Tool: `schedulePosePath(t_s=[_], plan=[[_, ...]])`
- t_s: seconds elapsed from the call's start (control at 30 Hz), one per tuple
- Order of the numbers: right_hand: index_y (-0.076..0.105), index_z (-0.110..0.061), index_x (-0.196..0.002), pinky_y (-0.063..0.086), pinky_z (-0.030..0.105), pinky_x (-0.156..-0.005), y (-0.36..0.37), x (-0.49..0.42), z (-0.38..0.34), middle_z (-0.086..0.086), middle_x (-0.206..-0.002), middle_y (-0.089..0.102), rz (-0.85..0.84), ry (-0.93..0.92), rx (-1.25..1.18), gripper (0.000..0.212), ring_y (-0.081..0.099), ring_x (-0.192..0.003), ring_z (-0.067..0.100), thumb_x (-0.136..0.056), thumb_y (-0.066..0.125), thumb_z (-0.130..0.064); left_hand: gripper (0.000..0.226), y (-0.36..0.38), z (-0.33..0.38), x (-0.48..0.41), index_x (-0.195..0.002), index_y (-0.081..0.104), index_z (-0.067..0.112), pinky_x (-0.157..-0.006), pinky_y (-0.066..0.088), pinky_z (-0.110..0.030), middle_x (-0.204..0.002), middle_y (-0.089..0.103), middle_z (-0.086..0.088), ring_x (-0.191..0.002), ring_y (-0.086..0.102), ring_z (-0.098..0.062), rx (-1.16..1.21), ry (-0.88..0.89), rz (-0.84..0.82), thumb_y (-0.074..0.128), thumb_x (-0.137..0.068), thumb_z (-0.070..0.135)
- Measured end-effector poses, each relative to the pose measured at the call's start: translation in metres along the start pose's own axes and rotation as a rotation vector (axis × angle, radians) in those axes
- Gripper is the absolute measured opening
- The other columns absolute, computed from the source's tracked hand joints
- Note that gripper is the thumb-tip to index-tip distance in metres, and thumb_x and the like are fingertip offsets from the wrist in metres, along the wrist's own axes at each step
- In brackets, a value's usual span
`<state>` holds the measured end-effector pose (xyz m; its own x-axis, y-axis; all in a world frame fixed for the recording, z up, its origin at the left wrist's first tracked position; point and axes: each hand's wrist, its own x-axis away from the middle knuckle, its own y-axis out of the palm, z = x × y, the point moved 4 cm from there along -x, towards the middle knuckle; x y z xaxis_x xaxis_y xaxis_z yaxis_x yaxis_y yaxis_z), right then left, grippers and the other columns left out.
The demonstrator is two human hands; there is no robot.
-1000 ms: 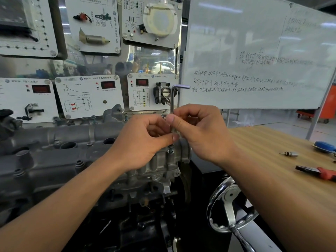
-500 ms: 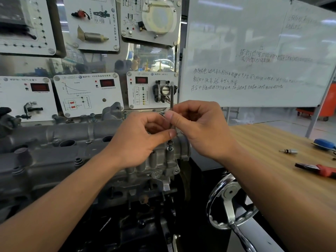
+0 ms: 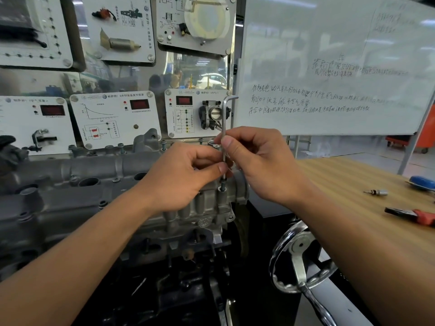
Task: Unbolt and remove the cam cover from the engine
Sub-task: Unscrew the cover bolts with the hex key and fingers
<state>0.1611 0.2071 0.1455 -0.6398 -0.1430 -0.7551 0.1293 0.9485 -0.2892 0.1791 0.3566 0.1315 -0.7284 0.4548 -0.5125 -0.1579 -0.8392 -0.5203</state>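
Observation:
The grey cam cover (image 3: 98, 170) runs across the top of the engine (image 3: 179, 231), left of centre. An L-shaped hex key (image 3: 225, 118) stands upright in a bolt (image 3: 222, 184) at the cover's right end, its short arm pointing right. My left hand (image 3: 186, 175) pinches the key's lower shaft between thumb and fingers. My right hand (image 3: 259, 161) pinches the shaft a little higher. Several more bolts (image 3: 120, 147) stand along the cover's far edge.
Display panels (image 3: 113, 118) with sensors hang behind the engine. A whiteboard (image 3: 329, 67) stands at the right rear. The wooden table (image 3: 353, 184) on the right carries a small metal fitting (image 3: 376, 192), red-handled pliers (image 3: 412, 216) and a blue object (image 3: 422, 182). A chrome handwheel (image 3: 303, 257) sits below.
The hex key has turned in my fingers: its short arm pointed right, swung out of sight half a second ago, and points right again now. Both hands stay at the bolt.

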Motion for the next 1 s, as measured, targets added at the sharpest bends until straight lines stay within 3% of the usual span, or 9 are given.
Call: schedulePosePath(t_s=[0.1,0.17,0.3,0.4,0.5,0.63,0.77,1.0], plan=[[0.074,-0.021,-0.086,0.058,0.037,-0.067,-0.001,0.0,-0.001,0.014,-0.076,0.072,0.034,-0.03,-0.007,0.006,0.069,-0.071,0.03,-0.09,0.071,-0.019,0.016,0.002,0.002,0.0,-0.104,0.077,0.013,-0.089,0.059,-0.04,-0.093,0.079,0.001,-0.09,0.075,-0.016,0.022,0.01,0.072,0.073,-0.089,0.014],[0.075,-0.016,-0.084,0.058,0.032,-0.061,-0.001,0.0,-0.001,0.011,-0.072,0.072,0.048,-0.03,0.002,0.005,0.069,-0.066,0.023,-0.089,0.074,-0.019,0.016,0.002,0.003,0.0,-0.099,0.076,0.01,-0.083,0.059,-0.043,-0.088,0.078,-0.004,-0.084,0.075,-0.023,0.034,0.012,0.115,0.077,-0.084,0.015],[0.072,-0.014,-0.077,0.042,0.012,-0.055,-0.002,0.0,-0.002,-0.009,-0.058,0.063,0.016,-0.042,0.048,0.016,0.055,-0.054,-0.002,-0.092,0.07,-0.015,0.024,0.002,0.002,-0.001,-0.092,0.072,0.007,-0.082,0.058,-0.046,-0.084,0.075,-0.008,-0.08,0.071,-0.028,0.001,-0.012,0.107,0.083,-0.077,0.022],[0.067,0.001,-0.078,0.035,0.014,-0.052,-0.002,0.001,-0.002,-0.005,-0.054,0.051,-0.021,-0.028,0.11,0.026,0.043,-0.051,0.001,-0.099,0.06,-0.014,0.027,0.001,0.002,0.0,-0.105,0.072,0.02,-0.092,0.056,-0.036,-0.092,0.076,0.005,-0.089,0.072,-0.007,-0.075,-0.03,-0.032,0.082,-0.079,0.021],[0.067,0.002,-0.088,0.041,0.025,-0.054,-0.001,0.002,-0.003,0.013,-0.062,0.058,-0.046,-0.015,0.159,0.026,0.048,-0.056,0.007,-0.101,0.054,-0.016,0.028,0.002,0.001,0.001,-0.106,0.074,0.026,-0.095,0.054,-0.035,-0.093,0.076,0.011,-0.093,0.07,-0.001,-0.145,-0.037,-0.098,0.081,-0.081,0.014],[0.068,-0.006,-0.093,0.04,0.016,-0.056,0.0,0.002,-0.006,-0.01,-0.058,0.052,-0.064,-0.023,0.214,0.022,0.05,-0.057,0.001,-0.102,0.05,-0.014,0.021,0.002,0.002,0.002,-0.095,0.076,0.022,-0.091,0.054,-0.027,-0.089,0.077,0.012,-0.09,0.07,0.003,-0.138,-0.02,-0.047,0.081,-0.08,0.009],[0.068,-0.01,-0.093,0.038,0.011,-0.056,-0.002,-0.004,-0.012,-0.011,-0.057,0.049,-0.031,-0.046,0.182,0.02,0.049,-0.055,0.001,-0.103,0.05,-0.013,0.026,-0.001,0.002,0.002,-0.095,0.077,0.024,-0.083,0.055,-0.015,-0.09,0.077,0.014,-0.088,0.072,0.002,-0.053,-0.014,0.052,0.083,-0.076,0.008],[0.068,-0.001,-0.089,0.036,0.01,-0.055,-0.003,-0.009,-0.015,-0.014,-0.055,0.049,-0.02,-0.073,0.174,0.022,0.047,-0.053,0.0,-0.101,0.053,-0.012,0.022,0.002,-0.001,0.0,-0.098,0.078,0.018,-0.091,0.057,-0.026,-0.09,0.078,0.009,-0.089,0.073,-0.003,-0.067,-0.058,-0.038,0.081,-0.079,0.007]])
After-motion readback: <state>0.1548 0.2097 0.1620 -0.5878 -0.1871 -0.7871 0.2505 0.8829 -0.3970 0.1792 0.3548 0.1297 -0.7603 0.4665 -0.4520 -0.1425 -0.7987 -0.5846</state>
